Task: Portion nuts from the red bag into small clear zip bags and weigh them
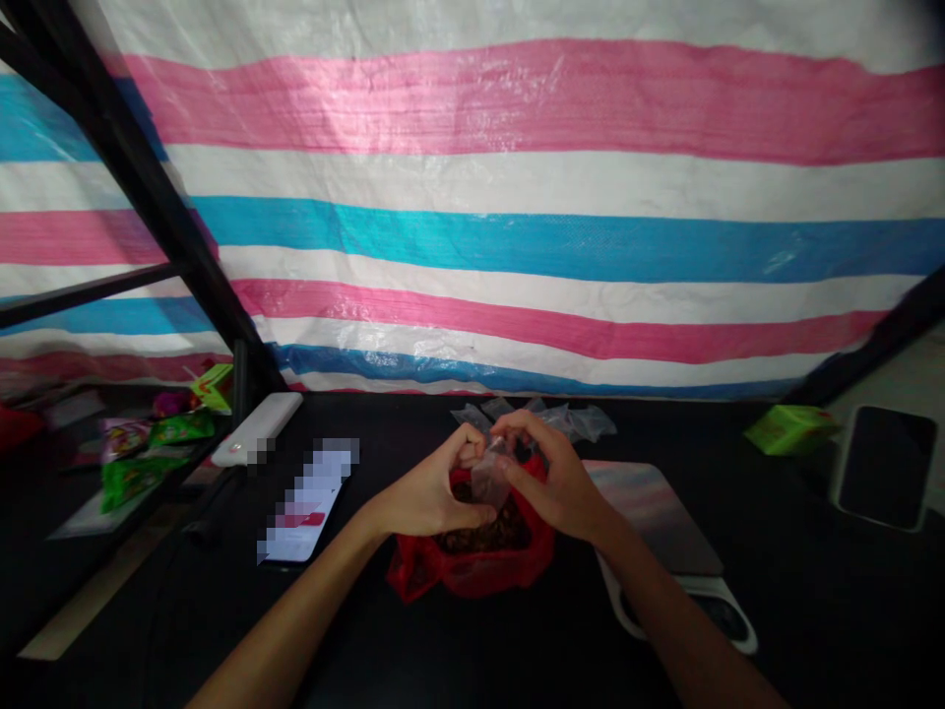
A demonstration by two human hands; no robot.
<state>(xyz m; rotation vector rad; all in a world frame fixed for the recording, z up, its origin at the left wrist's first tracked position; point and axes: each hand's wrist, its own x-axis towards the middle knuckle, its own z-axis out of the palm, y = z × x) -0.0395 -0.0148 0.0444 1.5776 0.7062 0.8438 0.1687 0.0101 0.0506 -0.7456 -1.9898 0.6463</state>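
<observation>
Between my two hands is a small clear plastic bag [490, 475], held above a red plastic bag [472, 575] that lies open on the black table. Dark brown loose bits [483, 535] fill the red bag; what they are I cannot make out. My left hand [435, 484] grips the clear bag from the left, its fingers curled and thumb stretched along the lower edge. From the right, my right hand [550, 476] pinches the same bag near its top. Several more clear plastic bags [587, 421] lie just behind the hands.
A kitchen scale [664, 522] with a flat metal plate stands to the right, under my right forearm. On the left lie a lit phone [310, 512] and a white power bank [258, 428]. Green snack packets [137, 478] sit further left; a green box [789, 429] and a dark-screened device [886, 468] are at the far right.
</observation>
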